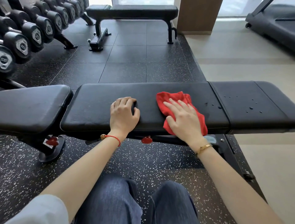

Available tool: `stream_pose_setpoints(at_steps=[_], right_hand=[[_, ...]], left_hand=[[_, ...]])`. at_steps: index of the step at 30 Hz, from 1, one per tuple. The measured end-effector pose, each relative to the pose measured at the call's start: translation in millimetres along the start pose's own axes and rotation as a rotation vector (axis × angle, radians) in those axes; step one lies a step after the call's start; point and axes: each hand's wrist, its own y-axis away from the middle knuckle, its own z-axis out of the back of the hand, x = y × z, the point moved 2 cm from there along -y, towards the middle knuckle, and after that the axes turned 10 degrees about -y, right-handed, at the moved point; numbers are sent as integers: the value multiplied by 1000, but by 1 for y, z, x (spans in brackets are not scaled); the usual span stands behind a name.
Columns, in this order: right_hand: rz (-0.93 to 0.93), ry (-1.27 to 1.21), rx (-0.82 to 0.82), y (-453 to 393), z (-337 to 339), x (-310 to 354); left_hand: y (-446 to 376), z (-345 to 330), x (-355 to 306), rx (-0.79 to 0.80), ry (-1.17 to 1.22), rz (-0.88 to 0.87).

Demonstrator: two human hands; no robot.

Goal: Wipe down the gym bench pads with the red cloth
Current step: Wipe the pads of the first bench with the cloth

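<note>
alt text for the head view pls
A right hand presses a red cloth flat on a black bench pad while the left hand rests beside it. Droplets dot the pad's right end; dumbbells line the left.

Bright, even daylight enters from the far windows (143, 1), which are blown out white. Shadows are soft. Wide-angle bending curves the edges; the right hand (183, 118) shows slight blur.

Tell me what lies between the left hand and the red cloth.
Head view: only bare black pad separates the left hand from the red cloth.
</note>
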Motion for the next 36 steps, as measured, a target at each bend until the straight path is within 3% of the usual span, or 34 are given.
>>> stream_pose_setpoints(at_steps=[6,12,16,22,25,31,36], right_hand=[[-178,13,50,-43,4,-25],[-15,4,139,-29,-13,20],[65,19,148,1,5,0],[-205,33,109,-45,28,-68],[-283,18,139,-80,17,-61],[-8,-31,227,-70,-17,16],[108,-35,193,-9,-2,13]], left_hand=[[-2,0,-4,9,-24,16],[-1,1,-3,8,-22,-3],[-2,0,-1,7,-11,-19],[-2,-3,-2,4,-43,-6],[-4,-5,-4,16,-70,7],[-6,-4,-3,18,-78,14],[-6,-4,-1,14,-70,0]])
